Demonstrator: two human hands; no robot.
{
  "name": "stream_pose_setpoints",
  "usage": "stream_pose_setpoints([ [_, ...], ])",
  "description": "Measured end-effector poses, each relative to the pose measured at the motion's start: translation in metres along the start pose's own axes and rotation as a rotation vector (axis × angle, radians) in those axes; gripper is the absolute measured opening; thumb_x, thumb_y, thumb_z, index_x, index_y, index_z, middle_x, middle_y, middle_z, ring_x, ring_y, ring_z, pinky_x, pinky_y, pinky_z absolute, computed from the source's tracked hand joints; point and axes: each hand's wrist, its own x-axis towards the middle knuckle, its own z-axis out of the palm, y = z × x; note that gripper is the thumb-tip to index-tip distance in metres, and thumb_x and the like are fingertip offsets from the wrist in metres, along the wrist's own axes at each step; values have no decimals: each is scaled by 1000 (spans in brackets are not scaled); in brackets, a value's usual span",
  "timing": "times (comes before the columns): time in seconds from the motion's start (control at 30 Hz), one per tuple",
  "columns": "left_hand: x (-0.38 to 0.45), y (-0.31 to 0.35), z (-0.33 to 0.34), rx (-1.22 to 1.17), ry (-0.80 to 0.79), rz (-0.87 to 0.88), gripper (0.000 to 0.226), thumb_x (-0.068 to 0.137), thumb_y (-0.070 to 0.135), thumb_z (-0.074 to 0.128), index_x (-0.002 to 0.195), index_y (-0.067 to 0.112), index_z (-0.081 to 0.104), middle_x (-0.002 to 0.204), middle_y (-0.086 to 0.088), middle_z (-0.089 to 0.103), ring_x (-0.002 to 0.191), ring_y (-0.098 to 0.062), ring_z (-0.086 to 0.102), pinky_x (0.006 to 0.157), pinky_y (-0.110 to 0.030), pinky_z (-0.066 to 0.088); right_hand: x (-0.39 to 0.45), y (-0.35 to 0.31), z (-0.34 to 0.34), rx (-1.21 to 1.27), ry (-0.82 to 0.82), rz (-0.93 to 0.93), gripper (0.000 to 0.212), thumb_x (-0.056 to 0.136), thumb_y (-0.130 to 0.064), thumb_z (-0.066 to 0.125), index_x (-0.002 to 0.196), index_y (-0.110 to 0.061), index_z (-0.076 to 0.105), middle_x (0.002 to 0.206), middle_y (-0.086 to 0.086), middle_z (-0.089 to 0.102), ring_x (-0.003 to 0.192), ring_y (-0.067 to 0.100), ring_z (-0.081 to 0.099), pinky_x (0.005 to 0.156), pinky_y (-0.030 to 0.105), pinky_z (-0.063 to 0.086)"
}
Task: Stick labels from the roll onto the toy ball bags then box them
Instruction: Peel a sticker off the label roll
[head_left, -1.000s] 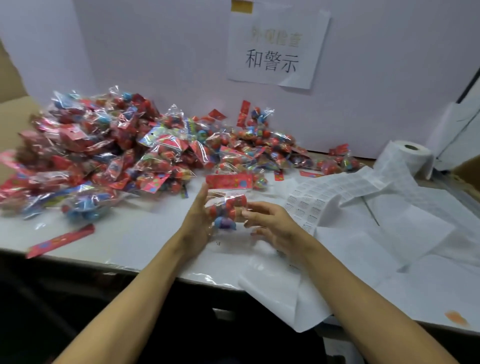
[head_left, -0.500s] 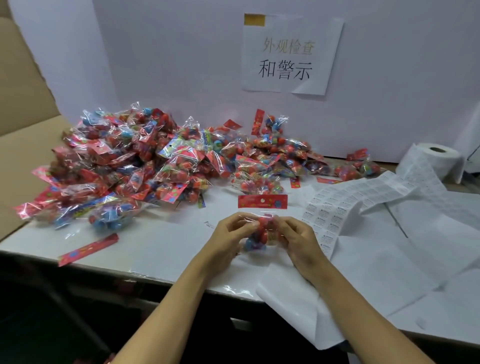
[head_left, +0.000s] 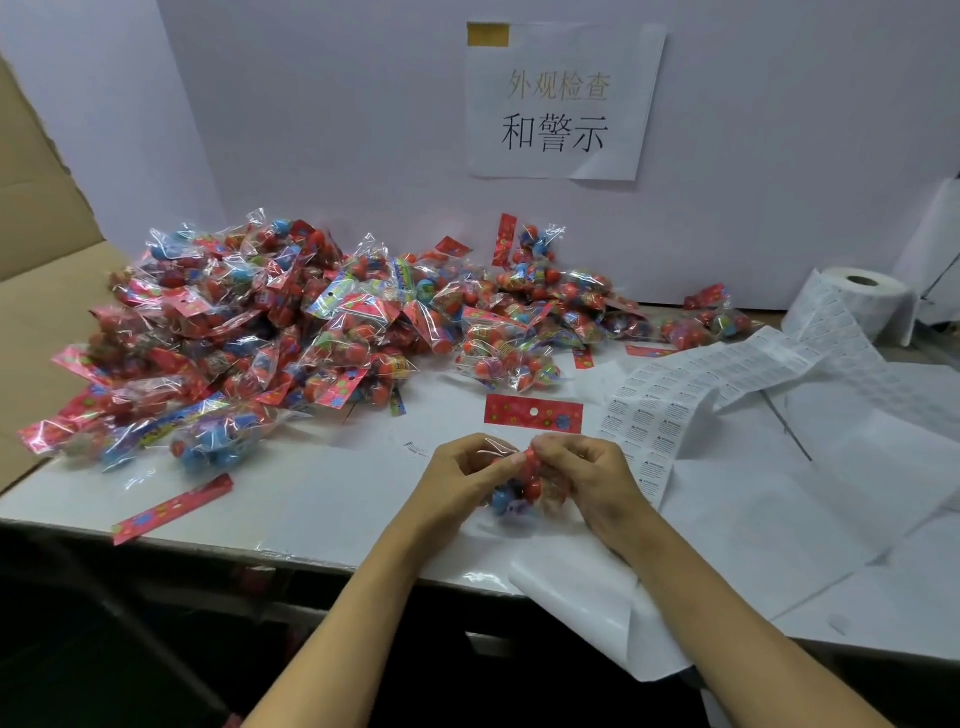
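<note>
A toy ball bag (head_left: 519, 480) is held just above the near part of the desk (head_left: 322, 483), between both hands. Its red header card (head_left: 533, 413) stands up at the far side, and red and blue balls show through the clear film. The left hand (head_left: 457, 486) has its fingers (head_left: 501, 457) curled round the bag's left side; the right hand (head_left: 592, 483) pinches the right side, fingertips meeting the left hand's over the top of the bag.

Just right of the hands lies a strip of labels (head_left: 670, 410), trailing back to the roll (head_left: 852, 306) at the far right of the desk. Loose sheets of white backing paper (head_left: 779, 519) spread beneath and hang over the front edge. A big heap of bags (head_left: 291, 332) fills the left and middle. A loose red card (head_left: 174, 509) lies near the front left. A paper sign (head_left: 558, 101) hangs on the wall behind.
</note>
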Motion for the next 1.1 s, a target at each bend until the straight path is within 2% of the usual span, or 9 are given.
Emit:
stream_pose_setpoints([
  [0.2, 2, -5, 0, -3, -2, -8, 12, 92, 28, 77, 97, 18, 78, 93, -6, 79, 92, -22, 76, 77, -28, 60, 3, 6, -3, 8, 26, 36, 49, 62, -39, 90, 88, 0, 77, 91, 28, 73, 84, 42, 73, 71, 40, 62],
  [0.37, 5, -7, -2, -43, 3, -42, 10, 93, 29, 75, 95, 20, 79, 95, -9, 78, 94, -27, 75, 82, -36, 62, 4, 6, -4, -29, 28, 19, 62, 52, -57, 95, 83, -4, 79, 85, 19, 74, 79, 34, 72, 77, 46, 61],
  [0.5, 7, -6, -1, -121, 43, -93, 10, 96, 21, 71, 90, 19, 79, 87, -8, 76, 83, -24, 73, 72, -34, 60, 3, 4, -2, -49, 16, -5, 61, 58, -60, 90, 86, -8, 79, 87, 15, 75, 81, 30, 74, 71, 36, 60],
  [0.6, 8, -5, 0, -198, 64, -132, 16, 97, 13, 67, 83, 14, 76, 77, -7, 70, 74, -23, 71, 61, -30, 57, 4, 4, -2, -48, 2, -15, 50, 62, -50, 91, 86, -6, 80, 92, 10, 75, 88, 29, 73, 83, 42, 61],
  [0.7, 8, -4, -1, -207, 58, -129, 19, 97, 9, 66, 81, 12, 74, 78, -10, 70, 74, -24, 70, 60, -29, 57, 3, 3, -2, -14, -13, -6, 35, 67, -35, 86, 84, -5, 80, 93, 9, 74, 88, 29, 71, 79, 42, 60],
  [0.8, 8, -4, -1, -231, 35, -132, 15, 97, 8, 65, 84, 8, 71, 82, -12, 70, 77, -25, 71, 60, -32, 57, 3, 3, -2, 16, -17, 3, 27, 71, -26, 83, 84, -2, 80, 95, 7, 72, 91, 32, 70, 83, 48, 61],
  [0.93, 8, -4, -1, -244, 23, -137, 16, 99, 13, 64, 87, 11, 73, 86, -9, 71, 82, -22, 71, 65, -32, 58, 2, 3, -1, 7, 2, -3, 27, 71, -30, 82, 86, -7, 81, 97, 8, 73, 95, 33, 71, 83, 48, 61],
  [1.0, 9, -5, -1, -238, 32, -127, 14, 100, 18, 63, 94, 13, 75, 91, -7, 74, 88, -21, 72, 71, -33, 60, 2, 3, -1, -19, 14, -7, 33, 72, -38, 85, 91, -10, 81, 100, 12, 75, 96, 33, 72, 86, 50, 60],
  [1.1, 10, -7, -2, -260, 75, -141, 18, 100, 23, 63, 109, 12, 75, 106, -13, 75, 105, -31, 71, 89, -44, 61, 1, 2, 0, -28, 27, 4, 43, 70, -49, 85, 102, -21, 79, 102, 9, 77, 97, 28, 74, 82, 41, 60],
])
